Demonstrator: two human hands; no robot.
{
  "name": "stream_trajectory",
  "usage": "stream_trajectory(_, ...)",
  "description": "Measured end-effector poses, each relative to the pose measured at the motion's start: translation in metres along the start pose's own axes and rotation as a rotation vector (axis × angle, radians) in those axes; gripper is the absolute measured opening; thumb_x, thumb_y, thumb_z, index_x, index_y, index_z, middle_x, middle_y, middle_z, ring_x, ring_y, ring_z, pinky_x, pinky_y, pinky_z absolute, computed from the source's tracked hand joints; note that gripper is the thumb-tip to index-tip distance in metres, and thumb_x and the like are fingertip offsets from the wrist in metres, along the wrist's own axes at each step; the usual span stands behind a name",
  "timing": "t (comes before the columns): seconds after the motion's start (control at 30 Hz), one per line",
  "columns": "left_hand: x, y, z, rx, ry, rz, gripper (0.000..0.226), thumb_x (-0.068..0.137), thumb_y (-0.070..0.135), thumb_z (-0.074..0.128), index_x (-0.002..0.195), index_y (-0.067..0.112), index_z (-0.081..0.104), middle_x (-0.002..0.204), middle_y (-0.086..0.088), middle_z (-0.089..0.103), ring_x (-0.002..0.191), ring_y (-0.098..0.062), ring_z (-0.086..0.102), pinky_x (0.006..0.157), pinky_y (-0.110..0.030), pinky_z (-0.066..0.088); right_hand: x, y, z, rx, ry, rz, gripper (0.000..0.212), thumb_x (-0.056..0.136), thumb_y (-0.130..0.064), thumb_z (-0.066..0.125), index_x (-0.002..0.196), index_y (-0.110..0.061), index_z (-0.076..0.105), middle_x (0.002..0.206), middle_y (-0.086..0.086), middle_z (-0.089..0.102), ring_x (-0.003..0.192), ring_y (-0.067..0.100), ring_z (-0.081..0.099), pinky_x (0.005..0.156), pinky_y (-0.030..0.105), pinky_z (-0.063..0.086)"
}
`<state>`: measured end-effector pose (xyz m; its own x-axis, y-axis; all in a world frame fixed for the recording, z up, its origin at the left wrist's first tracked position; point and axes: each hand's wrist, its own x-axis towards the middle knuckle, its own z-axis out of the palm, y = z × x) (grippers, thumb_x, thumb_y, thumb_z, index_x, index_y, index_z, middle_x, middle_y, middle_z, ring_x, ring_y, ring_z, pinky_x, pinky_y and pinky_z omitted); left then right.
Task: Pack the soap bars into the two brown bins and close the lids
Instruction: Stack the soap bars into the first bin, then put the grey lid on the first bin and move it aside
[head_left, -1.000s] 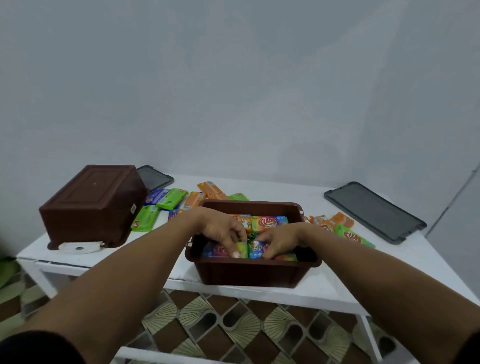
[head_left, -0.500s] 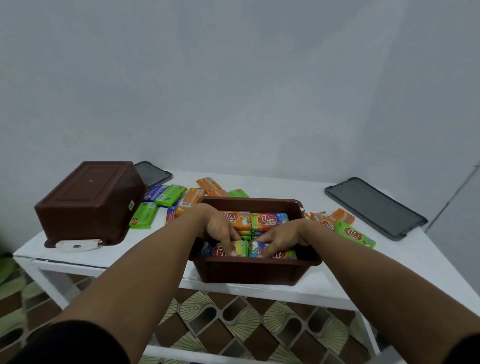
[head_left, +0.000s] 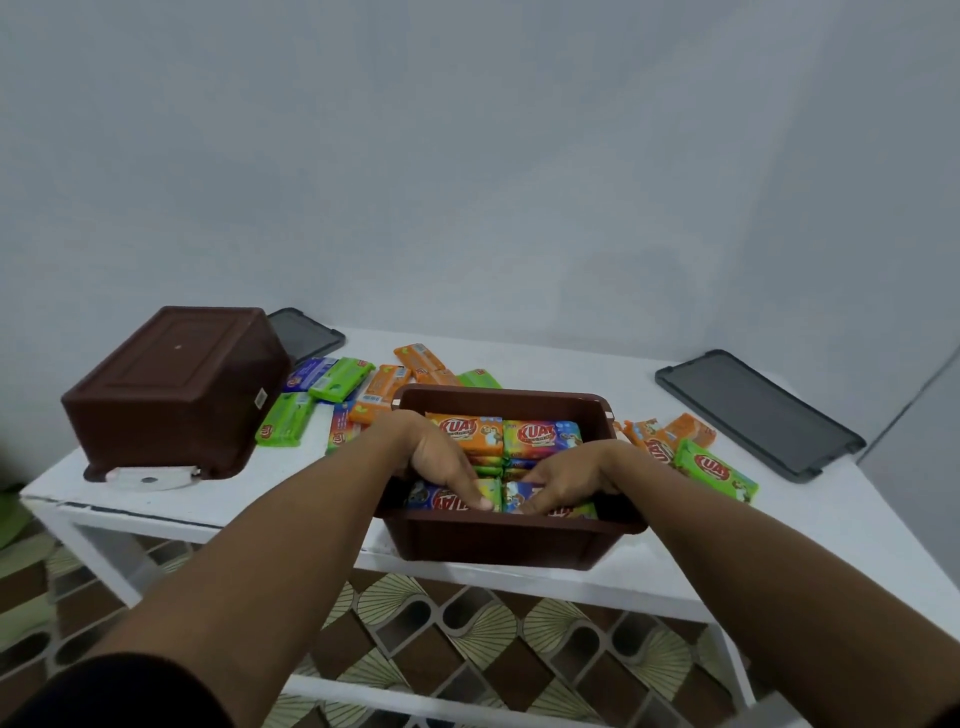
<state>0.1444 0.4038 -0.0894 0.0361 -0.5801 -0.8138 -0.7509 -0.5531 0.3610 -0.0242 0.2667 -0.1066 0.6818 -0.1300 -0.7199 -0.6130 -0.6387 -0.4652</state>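
Note:
An open brown bin (head_left: 509, 540) stands at the table's front edge, holding several soap bars, with an orange bar (head_left: 467, 431) and a blue bar (head_left: 543, 434) on top at the back. Both my hands are inside it over the near row. My left hand (head_left: 441, 462) presses its fingers down on a blue bar (head_left: 436, 501). My right hand (head_left: 569, 475) pinches a bar (head_left: 514, 491) between thumb and fingers. A second brown bin (head_left: 176, 384) lies upside down at the left.
Loose soap bars lie behind the open bin (head_left: 340, 379) and to its right (head_left: 719, 470). One dark grey lid (head_left: 758, 410) rests at the right, another (head_left: 306, 332) behind the upturned bin. A white disc (head_left: 148, 478) sticks out under that bin. The table edge (head_left: 208, 514) is close.
Both hands stay on the near row of bars in the bin; their fingertips have drawn slightly closer together. The view has tilted a little.

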Motion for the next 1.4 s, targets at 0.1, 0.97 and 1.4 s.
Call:
stream_trajectory(0.1, 0.001, 0.000, -0.001, 0.016, 0.017, -0.005, 0.067, 0.092, 0.058, 0.064, 0.149, 0.024, 0.050, 0.148, -0.007, 0.051, 0.135, -0.029, 0.048, 0.118, -0.052, 0.036, 0.000, 0.001, 0.000, -0.010, -0.003, -0.014, 0.050, 0.095, -0.048, 0.063, 0.136, -0.019, 0.059, 0.130, 0.001, 0.063, 0.119, 0.019, 0.059, 0.106, 0.038, 0.045)
stream_trajectory(0.97, -0.049, 0.033, -0.071, -0.257, 0.620, 0.548, 0.023, 0.087, -0.007, 0.059, 0.086, 0.008, 0.076, 0.093, -0.008, 0.079, 0.078, -0.015, 0.072, 0.073, -0.033, 0.058, -0.086, 0.008, -0.063, 0.314, 0.593, -0.280, 0.018, 0.090, -0.019, 0.074, 0.108, -0.020, 0.077, 0.100, 0.001, 0.078, 0.090, 0.015, 0.072, 0.074, 0.030, 0.055)
stream_trajectory(1.4, 0.039, 0.162, -0.099, -0.516, 1.036, 0.756, 0.010, 0.083, 0.022, 0.081, 0.083, 0.016, 0.074, 0.070, -0.001, 0.074, 0.053, -0.012, 0.063, 0.047, -0.018, 0.045, -0.132, 0.140, -0.087, 0.514, 1.107, -0.128, 0.006, 0.079, -0.015, 0.082, 0.079, -0.015, 0.076, 0.071, 0.003, 0.074, 0.055, 0.007, 0.062, 0.051, 0.022, 0.049)
